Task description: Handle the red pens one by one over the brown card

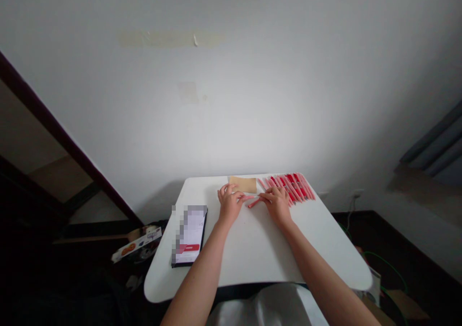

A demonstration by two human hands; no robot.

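Observation:
Both my hands rest near the far middle of a small white table [252, 249]. My left hand [228, 203] has its fingers curled, and its fingertips pinch one end of a pink-red pen [253, 201]. My right hand [277, 203] is closed on the same pen from the other side. To the right of that hand, several red and pink pens [292, 186] lie side by side in a row along the far edge. A tan cardboard piece [243, 184] lies flat just beyond my left hand.
A phone [189, 235] with a lit screen lies on the table's left side. A white wall rises directly behind the table. On the dark floor sit a printed box [136, 244] at the left and green cable [382, 261] at the right.

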